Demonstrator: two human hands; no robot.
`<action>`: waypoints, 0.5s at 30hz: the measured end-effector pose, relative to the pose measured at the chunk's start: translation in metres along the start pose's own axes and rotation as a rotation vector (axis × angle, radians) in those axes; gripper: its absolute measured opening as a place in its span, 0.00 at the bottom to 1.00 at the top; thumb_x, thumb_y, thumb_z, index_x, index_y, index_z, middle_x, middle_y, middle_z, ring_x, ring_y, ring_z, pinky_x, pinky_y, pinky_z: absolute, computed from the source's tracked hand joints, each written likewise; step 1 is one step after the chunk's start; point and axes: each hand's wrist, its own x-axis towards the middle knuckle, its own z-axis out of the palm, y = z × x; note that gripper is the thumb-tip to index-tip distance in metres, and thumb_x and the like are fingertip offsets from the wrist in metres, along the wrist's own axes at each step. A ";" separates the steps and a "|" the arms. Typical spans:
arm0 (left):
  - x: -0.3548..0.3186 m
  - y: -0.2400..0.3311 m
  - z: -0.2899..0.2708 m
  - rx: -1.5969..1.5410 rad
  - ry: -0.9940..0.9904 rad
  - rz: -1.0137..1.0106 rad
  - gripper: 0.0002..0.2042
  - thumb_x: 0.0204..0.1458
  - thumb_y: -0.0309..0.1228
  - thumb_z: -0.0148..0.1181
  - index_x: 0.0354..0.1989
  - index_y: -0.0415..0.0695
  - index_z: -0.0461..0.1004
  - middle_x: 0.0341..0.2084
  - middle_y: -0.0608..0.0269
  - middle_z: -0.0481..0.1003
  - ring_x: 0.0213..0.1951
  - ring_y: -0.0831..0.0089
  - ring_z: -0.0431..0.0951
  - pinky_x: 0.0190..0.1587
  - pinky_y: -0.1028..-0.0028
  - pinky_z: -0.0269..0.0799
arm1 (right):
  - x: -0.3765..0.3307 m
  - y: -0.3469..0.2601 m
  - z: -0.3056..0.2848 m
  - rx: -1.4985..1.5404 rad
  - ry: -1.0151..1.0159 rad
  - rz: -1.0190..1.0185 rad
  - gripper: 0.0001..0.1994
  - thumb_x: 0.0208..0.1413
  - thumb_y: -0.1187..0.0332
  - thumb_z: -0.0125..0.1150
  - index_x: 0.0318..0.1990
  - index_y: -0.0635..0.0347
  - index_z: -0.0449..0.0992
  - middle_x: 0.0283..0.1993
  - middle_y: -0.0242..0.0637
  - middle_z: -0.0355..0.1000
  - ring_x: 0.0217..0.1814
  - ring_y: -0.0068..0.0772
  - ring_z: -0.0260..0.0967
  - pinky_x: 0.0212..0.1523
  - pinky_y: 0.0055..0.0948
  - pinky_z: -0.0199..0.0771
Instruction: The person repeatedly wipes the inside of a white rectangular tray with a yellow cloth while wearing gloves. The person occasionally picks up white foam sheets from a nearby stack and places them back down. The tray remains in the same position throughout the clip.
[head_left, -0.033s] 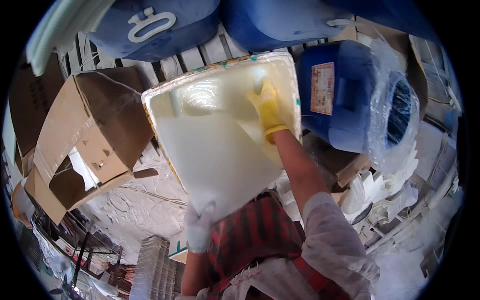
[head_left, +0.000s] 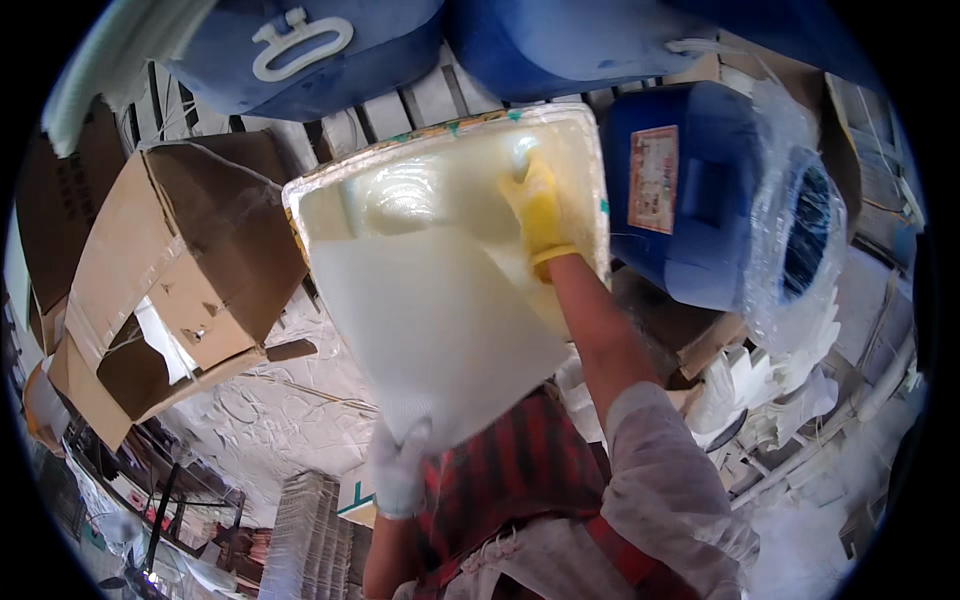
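Observation:
My left hand (head_left: 400,465), in a white glove, pinches the near corner of a white, floppy, translucent sheet (head_left: 450,325). The sheet slopes from this hand up over the near side of a white foam box (head_left: 597,165), its far end reaching into the box. My right hand (head_left: 533,210), in a yellow rubber glove, is inside the box at the far right. Its fingers are bent around something pale and wet that I cannot make out. Pale, shiny, wet material (head_left: 400,190) lies in the box beyond the sheet.
Blue plastic drums (head_left: 330,60) stand beyond the box, and another blue drum (head_left: 690,200) lies to the right with clear plastic wrap (head_left: 790,230) around its end. An open cardboard carton (head_left: 200,250) sits at left. White crumpled pieces (head_left: 765,380) lie at lower right.
My right hand stays in the far right of the box, its yellow glove shifted very slightly. The left hand and the sheet's near corner have dropped slightly toward me.

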 end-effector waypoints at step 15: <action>-0.032 -0.011 -0.043 0.199 0.057 -0.002 0.21 0.49 0.36 0.62 0.45 0.32 0.69 0.37 0.59 0.74 0.39 0.72 0.72 0.44 0.74 0.67 | -0.018 -0.062 0.101 -0.949 -0.512 -0.483 0.15 0.52 0.66 0.48 0.47 0.55 0.72 0.52 0.43 0.66 0.60 0.53 0.55 0.60 0.65 0.42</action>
